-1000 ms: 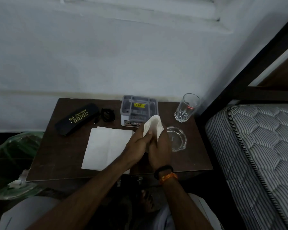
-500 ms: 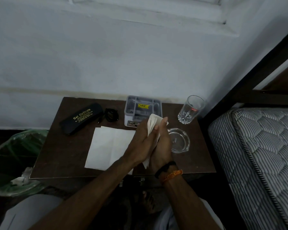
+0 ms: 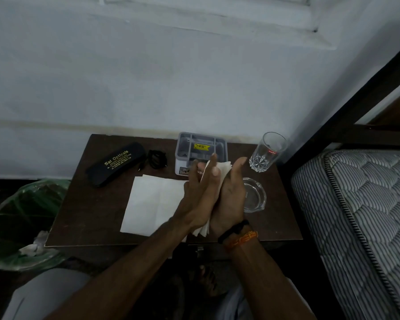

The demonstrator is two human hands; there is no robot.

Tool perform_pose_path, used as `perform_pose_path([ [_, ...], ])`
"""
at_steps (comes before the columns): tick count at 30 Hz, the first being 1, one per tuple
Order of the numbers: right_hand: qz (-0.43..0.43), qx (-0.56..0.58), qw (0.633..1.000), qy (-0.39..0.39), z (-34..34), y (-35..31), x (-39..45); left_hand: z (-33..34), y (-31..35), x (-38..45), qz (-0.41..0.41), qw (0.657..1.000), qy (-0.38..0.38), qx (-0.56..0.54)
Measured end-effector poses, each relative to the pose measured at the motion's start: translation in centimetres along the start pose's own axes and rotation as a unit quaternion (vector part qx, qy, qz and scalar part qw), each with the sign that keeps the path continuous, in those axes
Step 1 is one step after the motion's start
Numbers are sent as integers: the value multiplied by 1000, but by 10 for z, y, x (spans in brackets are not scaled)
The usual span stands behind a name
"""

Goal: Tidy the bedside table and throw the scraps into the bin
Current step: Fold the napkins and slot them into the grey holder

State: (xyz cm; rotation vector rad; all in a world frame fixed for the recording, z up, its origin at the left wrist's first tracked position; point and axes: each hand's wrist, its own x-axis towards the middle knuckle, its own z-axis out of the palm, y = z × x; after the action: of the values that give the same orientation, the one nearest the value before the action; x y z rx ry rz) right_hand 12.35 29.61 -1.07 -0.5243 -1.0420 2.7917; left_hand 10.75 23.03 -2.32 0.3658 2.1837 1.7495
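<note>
Tissue (image 3: 221,168) is sandwiched flat between the left hand (image 3: 200,195) and right hand (image 3: 231,197), fingers straight, over the desk (image 3: 83,204), probably being flattened or wiped with before it's dropped in the green-lined bin (image 3: 16,218) just left.

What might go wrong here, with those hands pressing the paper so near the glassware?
1. The right hand sits right beside the glass ashtray, and the tumbler stands just beyond its fingertips; a careless sweep might knock either one.
2. The folded tissue, pressed between the left hand and the right, could slip out onto the table instead of reaching the bin.
</note>
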Motion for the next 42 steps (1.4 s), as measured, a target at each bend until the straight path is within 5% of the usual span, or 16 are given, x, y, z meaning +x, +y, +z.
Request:
perform_pose_path([
  [7,47,-45,996,-56,0,-5,-3,-3,-2,10,-75,975,37,-205],
  [11,64,-66,994,-56,-11,-12,3,-15,9,20,-68,976,60,-199],
  [17,81,-20,994,-70,-14,-33,0,-38,14,7,-92,980,-102,-143],
  [21,14,-146,988,-47,-14,-37,-1,-39,9,4,-53,986,-143,-66],
  [25,-94,-367,925,-21,-30,-44,-1,-38,3,4,19,996,-70,53],
  [33,-223,-452,862,54,-47,-47,4,-33,1,9,68,990,-57,114],
  [36,-184,-542,819,48,-57,-42,6,-36,-7,9,59,984,-92,138],
  [39,-192,-650,733,48,-62,-37,8,-35,-13,7,35,980,-125,150],
  [42,-198,-667,714,71,-64,-39,13,-31,-14,8,45,980,-127,146],
])
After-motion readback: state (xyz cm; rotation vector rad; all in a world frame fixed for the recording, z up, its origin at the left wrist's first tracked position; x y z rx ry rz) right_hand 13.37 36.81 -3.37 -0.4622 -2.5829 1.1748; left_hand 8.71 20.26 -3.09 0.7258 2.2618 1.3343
